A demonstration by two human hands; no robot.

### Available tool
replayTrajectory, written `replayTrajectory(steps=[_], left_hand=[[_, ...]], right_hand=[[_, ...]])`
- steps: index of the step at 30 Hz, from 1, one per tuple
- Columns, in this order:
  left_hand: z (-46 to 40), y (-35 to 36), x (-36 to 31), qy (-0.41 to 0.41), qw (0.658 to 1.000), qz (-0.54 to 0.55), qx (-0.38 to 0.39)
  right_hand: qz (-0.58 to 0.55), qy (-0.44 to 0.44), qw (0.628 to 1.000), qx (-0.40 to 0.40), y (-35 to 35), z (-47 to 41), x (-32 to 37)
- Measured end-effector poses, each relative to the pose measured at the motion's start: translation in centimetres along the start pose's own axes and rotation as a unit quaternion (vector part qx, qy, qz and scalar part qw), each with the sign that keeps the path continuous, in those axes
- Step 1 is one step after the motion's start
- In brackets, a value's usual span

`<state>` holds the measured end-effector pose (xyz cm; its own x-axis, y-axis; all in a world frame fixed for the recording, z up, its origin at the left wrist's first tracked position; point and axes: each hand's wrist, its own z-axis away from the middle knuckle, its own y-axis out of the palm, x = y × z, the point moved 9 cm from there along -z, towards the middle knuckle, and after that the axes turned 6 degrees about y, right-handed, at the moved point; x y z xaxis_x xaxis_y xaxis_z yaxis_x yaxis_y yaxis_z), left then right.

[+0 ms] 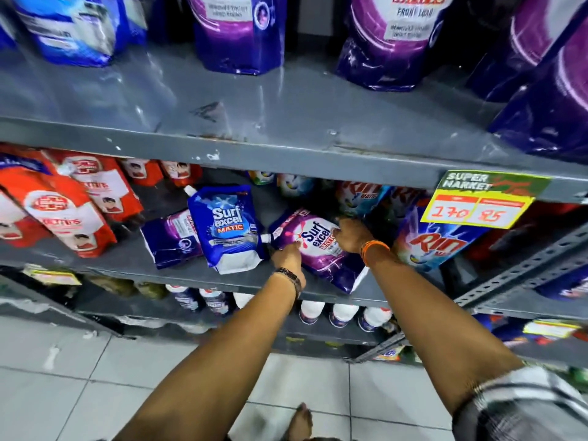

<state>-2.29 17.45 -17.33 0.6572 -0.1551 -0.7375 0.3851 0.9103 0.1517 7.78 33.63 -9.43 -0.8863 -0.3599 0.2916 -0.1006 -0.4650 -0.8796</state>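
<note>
A purple Surf excel pouch (321, 253) lies tilted on the middle grey shelf (178, 268), its white spout pointing left. My left hand (288, 256) grips its lower left edge near the spout. My right hand (348, 235) grips its upper right edge. To its left a blue Surf excel Matic pouch (227, 229) leans upright, and a second purple pouch (173, 238) lies behind that one.
Red Lifebuoy pouches (60, 205) fill the shelf's left end. Rin packs (436, 246) stand at the right under a yellow price tag (477, 208). Large purple pouches (391, 39) stand on the upper shelf. White-capped bottles (343, 313) line the shelf below. The floor is tiled.
</note>
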Motion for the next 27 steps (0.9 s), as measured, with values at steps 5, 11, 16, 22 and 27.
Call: replayTrajectory(steps=[5,11,16,22,27], left_hand=[[2.8,0.0,-0.8,-0.059,0.998,0.036,0.014],[4.2,-0.8,-1.4,-0.033,0.996,0.081,0.002],[3.5,-0.2,-3.6,0.05,0.995,0.08,-0.04],[5.7,3.1,-9.2,0.187,0.979,0.081,0.02],[7.1,6.0,-11.9,0.236,0.968,0.035,0.082]], right_hand=[[-0.127,0.025,0.992,0.015,0.1,-0.3,-0.3],[-0.299,0.033,0.952,0.045,1.1,0.4,-2.3],[-0.434,0.018,0.9,0.031,-0.3,2.5,-3.1],[-0.525,-0.03,0.848,-0.069,-4.4,5.5,-3.8],[-0.561,-0.025,0.808,-0.179,-5.9,7.9,-5.0]])
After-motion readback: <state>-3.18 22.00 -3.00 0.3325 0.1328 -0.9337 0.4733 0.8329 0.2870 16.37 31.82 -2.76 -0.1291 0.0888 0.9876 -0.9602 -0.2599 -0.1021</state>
